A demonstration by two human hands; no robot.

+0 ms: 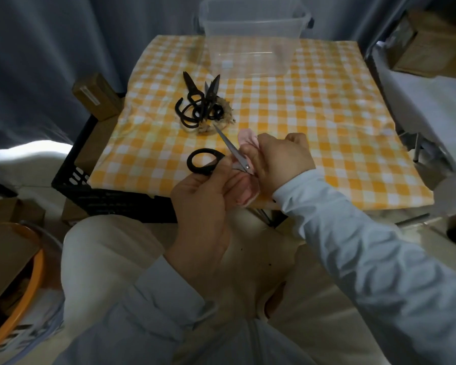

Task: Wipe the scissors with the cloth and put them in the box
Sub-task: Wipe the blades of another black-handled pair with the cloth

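Scissors (232,148) — steel blades, round black handle — gripped by left hand (203,206); right hand (282,162) pinches crumpled pink cloth (248,138) round the blades.

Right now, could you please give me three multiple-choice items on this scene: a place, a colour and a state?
1. Where does the clear box stand? A at the table's far edge; B on the floor; C on the person's lap.
2. What colour is the cloth? A blue; B pink; C green.
3. What is the right hand doing? A resting flat on the table; B hanging idle; C gripping the cloth against the held scissors.
Answers: 1 A, it stands beyond the pile of scissors; 2 B, pink folds show above the hand; 3 C, its fingers curl round the cloth on the blade.
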